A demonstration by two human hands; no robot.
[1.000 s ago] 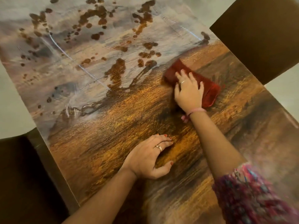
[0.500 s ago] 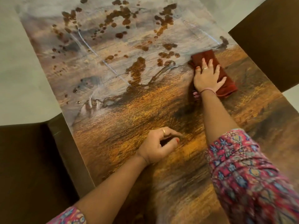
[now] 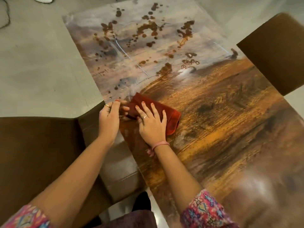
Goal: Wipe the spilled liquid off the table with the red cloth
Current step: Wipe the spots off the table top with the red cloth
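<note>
the red cloth point(image 3: 171, 117) lies folded at the table's point(image 3: 230, 129) left edge, about midway along it. the right hand point(image 3: 152, 124) presses flat on the cloth, fingers spread. the left hand point(image 3: 109, 119) sits at the very edge, fingers loosely curled by the cloth's left end, blurred. brown spilled liquid point(image 3: 148, 28) dots the far half. the near right tabletop is open; chairs point(image 3: 32, 153) flank both sides.

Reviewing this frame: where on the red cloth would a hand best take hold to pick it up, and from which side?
Probably the red cloth by its free right end, from the right. It lies folded flat on the table; the right hand covers its middle, the left hand crowds its left end.
</note>
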